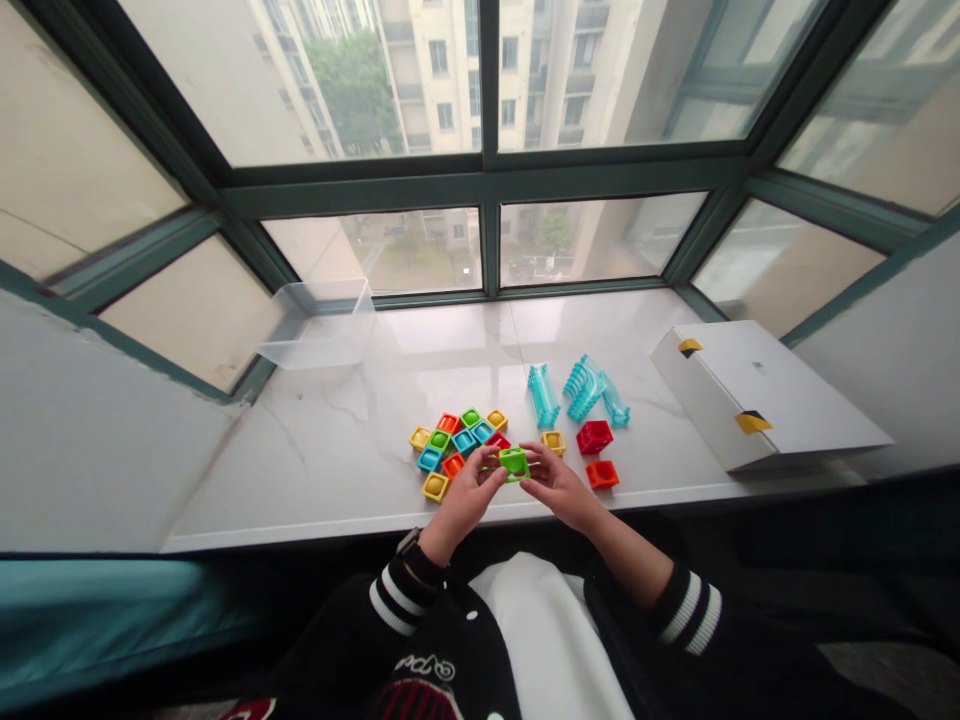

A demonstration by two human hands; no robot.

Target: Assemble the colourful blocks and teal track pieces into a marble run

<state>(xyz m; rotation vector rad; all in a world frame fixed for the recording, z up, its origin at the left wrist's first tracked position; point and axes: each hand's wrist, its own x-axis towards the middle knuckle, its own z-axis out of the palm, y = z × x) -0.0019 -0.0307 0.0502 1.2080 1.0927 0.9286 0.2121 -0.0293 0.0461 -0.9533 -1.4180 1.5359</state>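
Between my two hands, raised just above the front of the sill, is a green toy block (514,464) with an opening in its face. My left hand (475,484) grips its left side, thumb in front. On its right side the fingers of my right hand (556,482) close around it. Several yellow, blue, green and orange blocks (464,440) sit grouped beyond and left of my left hand. A yellow block (553,443) lies just past my right hand. Farther right are a red block (594,437) and an orange-red block (602,475).
Translucent blue track pieces (544,396) lie on the white marble sill (300,440) behind the blocks. A clear plastic bin (319,325) stands at the back left. At right sits a white box (772,395) with yellow-black tabs. Green-framed windows (490,180) enclose the sill.
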